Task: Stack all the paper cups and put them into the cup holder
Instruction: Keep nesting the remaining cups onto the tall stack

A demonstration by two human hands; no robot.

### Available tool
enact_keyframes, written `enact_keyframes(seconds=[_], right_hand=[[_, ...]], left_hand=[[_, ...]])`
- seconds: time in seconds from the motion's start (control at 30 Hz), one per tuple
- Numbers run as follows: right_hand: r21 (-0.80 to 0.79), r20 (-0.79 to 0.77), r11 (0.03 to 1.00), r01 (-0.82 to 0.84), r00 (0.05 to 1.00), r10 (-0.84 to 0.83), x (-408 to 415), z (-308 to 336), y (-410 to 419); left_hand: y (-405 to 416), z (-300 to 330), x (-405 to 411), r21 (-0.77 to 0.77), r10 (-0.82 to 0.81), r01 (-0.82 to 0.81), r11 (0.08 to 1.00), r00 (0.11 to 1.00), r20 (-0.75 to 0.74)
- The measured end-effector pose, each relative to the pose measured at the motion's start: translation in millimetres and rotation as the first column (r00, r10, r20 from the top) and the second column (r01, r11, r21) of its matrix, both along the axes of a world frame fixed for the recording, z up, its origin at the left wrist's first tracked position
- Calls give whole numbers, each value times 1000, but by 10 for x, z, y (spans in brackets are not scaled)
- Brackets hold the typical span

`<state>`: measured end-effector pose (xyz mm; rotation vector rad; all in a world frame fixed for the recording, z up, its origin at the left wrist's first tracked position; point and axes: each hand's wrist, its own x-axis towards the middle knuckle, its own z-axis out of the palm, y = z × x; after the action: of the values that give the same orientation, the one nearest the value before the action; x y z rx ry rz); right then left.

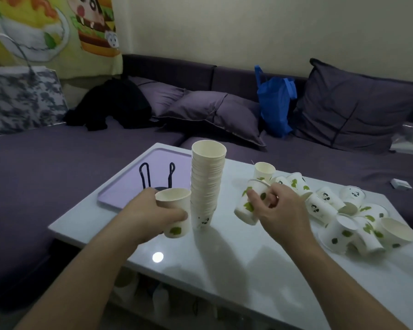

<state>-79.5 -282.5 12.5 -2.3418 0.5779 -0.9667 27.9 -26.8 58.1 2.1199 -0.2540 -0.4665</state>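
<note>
- From where I watch, most of the stacking looks done: a tall stack of cups stands upright near the middle of the table, its bottom cup on the tabletop.
- My left hand grasps a single upright cup, fingers wrapped round its wall, just at the 9 o'clock side of the stack and nearly touching it.
- My right hand grasps a tilted cup at the stack's 3 o'clock, mouth leaning up and away; I judge both cups are bound for the top of the stack.
- Loose cups remain: one upright cup at 1 o'clock, and a jumbled heap of cups lying on their sides at 3 to 4 o'clock, well apart from the stack.
- The cup holder, a dark wire frame, stands at 10 o'clock behind my left hand on a lilac tray; no cups show in it.
- So I judge stacking to be well past half, with loading the holder not yet begun.
</note>
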Motion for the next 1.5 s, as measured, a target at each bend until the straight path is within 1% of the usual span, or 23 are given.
enact_keyframes(seconds=[0.1, 0.17, 0.27, 0.37, 0.47, 0.57, 0.67, 0.73, 0.8, 0.87, 0.93, 1.03, 1.07, 1.13, 1.2, 1.27, 1.33, 1.4, 1.5], right_hand=[[138, 102, 990, 25, 994, -39, -210, 177, 125], [215, 158, 977, 1, 987, -36, -309, 257, 195], [295, 198, 953, -74, 980, 15, -389, 307, 238], [347, 215, 926, -146, 974, 73, -387, 316, 254], [390, 232, 900, -196, 967, 110, -355, 296, 234], [459, 281, 852, -252, 951, 130, -303, 312, 204], [497, 341, 816, -295, 931, 129, -227, 360, 175], [490, 358, 822, -291, 927, 114, -166, 401, 172], [482, 385, 825, -294, 917, 103, -96, 483, 178], [457, 444, 825, -333, 889, 113, -10, 619, 190], [408, 514, 831, -377, 848, 133, 87, 805, 227], [336, 567, 835, -436, 801, 191, 287, 1080, 309], [308, 560, 838, -450, 798, 222, 371, 1141, 341], [240, 496, 861, -448, 819, 288, 547, 1191, 408], [178, 387, 883, -434, 856, 343, 685, 1156, 459], [131, 243, 904, -406, 897, 368, 760, 1091, 488], [139, 108, 914, -381, 923, 369, 761, 1040, 494], [179, 23, 904, -389, 920, 391, 701, 967, 471], [202, 20, 903, -380, 923, 384, 518, 826, 418]], left_hand=[[33, 169, -76, -168, 172, -158, 973, 982, 71], [26, 332, -126, -311, 264, -205, 928, 950, 163], [-54, 582, -182, -498, 318, -153, 854, 910, 267], [-205, 754, -171, -569, 298, -58, 820, 893, 338], [-390, 790, -93, -562, 235, 44, 826, 879, 415], [-557, 702, 11, -497, 165, 112, 861, 861, 480], [-668, 588, 106, -410, 104, 139, 901, 851, 515], [-706, 523, 158, -354, 65, 138, 925, 861, 505], [-731, 455, 232, -321, 22, 144, 936, 886, 463], [-743, 383, 296, -307, -12, 150, 940, 913, 409], [-744, 317, 333, -302, -12, 130, 944, 931, 366], [-734, 255, 352, -302, -6, 119, 946, 937, 349], [-728, 246, 359, -304, -1, 114, 946, 937, 348], [-710, 243, 366, -302, 0, 111, 947, 939, 344], [-692, 251, 355, -301, -14, 123, 946, 940, 340], [-679, 250, 339, -309, -25, 137, 941, 940, 341], [-663, 246, 327, -300, -33, 144, 943, 937, 347], [-649, 238, 320, -289, -47, 157, 944, 934, 354], [-635, 217, 295, -283, -48, 161, 946, 929, 367]])
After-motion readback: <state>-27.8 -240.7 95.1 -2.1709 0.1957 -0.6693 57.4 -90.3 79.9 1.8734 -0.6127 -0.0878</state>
